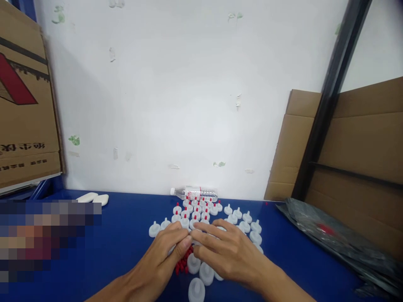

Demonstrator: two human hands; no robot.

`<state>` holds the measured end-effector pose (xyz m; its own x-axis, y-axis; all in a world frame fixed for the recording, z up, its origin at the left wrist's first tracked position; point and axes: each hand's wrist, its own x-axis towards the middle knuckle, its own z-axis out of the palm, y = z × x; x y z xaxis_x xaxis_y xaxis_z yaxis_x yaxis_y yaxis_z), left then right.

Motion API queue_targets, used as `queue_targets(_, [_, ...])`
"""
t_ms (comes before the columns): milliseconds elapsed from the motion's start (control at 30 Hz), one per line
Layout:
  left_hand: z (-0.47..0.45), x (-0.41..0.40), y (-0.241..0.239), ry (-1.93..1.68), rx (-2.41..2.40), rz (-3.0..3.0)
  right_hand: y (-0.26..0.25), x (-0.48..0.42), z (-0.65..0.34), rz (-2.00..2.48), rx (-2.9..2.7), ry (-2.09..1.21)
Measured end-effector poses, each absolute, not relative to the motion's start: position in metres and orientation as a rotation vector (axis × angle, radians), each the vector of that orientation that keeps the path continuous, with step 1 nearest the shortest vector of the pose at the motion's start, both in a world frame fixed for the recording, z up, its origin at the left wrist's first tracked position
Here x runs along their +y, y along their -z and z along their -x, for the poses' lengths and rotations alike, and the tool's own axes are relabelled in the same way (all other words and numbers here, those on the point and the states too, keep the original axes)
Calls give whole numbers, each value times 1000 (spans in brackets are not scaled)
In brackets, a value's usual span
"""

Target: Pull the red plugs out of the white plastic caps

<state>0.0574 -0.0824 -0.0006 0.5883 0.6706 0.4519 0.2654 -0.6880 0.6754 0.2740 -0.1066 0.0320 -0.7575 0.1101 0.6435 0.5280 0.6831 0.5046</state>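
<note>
My left hand is closed, its thumb pressed near the bent index finger; what it grips is hidden. My right hand reaches in from the right with fingers stretched and slightly apart, its fingertips meeting those of my left hand. Its thumb is hidden. Beneath both hands lies a pile of small red tips. Nearer to me stand loose white spouted caps. Behind my hands, several white caps with red tips on their spouts stand grouped in rows. More caps without red tips stand right of them.
A clear plastic bottle lies against the white wall. Two white oval objects rest at the back left, beside a blurred-out area. A cardboard box stands left. Grey plastic bags and cardboard sheets are at the right.
</note>
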Motion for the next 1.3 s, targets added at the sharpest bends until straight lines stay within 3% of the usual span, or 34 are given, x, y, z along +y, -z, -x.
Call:
queue_targets(100, [-55, -84, 0, -942, 796, -2096, -34, -95, -301, 598, -2299, 971])
queue_targets(200, [-50, -82, -3, -990, 816, -2197, -34, -77, -337, 1106, -2145, 620])
queue_targets(300, [-50, -79, -7, -933, 816, -2434, -27, -62, -357, 1274, -2086, 494])
queue_targets(467, [-54, -80, -13, -765, 776, -2667, -8, -56, -351, 1314, -2222, 355])
queue_targets(1133, [-53, -77, -3, -722, 856, -2791, -8, -71, -322, 1397, -2415, -45])
queue_targets(1300, [-52, -75, -3, -815, 837, -2791, -13, -75, -323, 1373, -2398, -10])
